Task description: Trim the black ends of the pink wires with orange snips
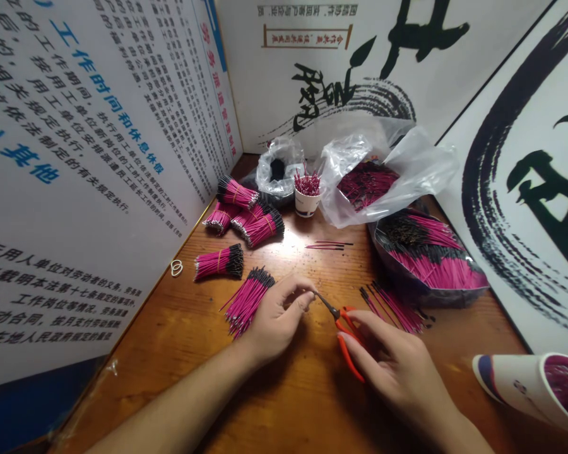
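My right hand [392, 359] grips a pair of scissors [348, 325] with orange handles, its fingers in the loops. The dark blades point up and left, and their tips meet the fingertips of my left hand [284, 310]. Thumb and forefinger of the left hand are pinched together; whatever lies between them is too small to make out. Just left of that hand is a loose pile of pink wires [250, 299] with black ends. Several more pink wires [397, 309] lie beyond the scissors, to the right.
Banded wire bundles [218, 261] sit at the left. Behind stand a paper cup [307, 205] of wires and clear plastic bags [341, 211]. A dark bag [426, 293] of wires is at the right, and another cup [515, 384] lies tilted near the front. Printed panels [284, 82] enclose the table.
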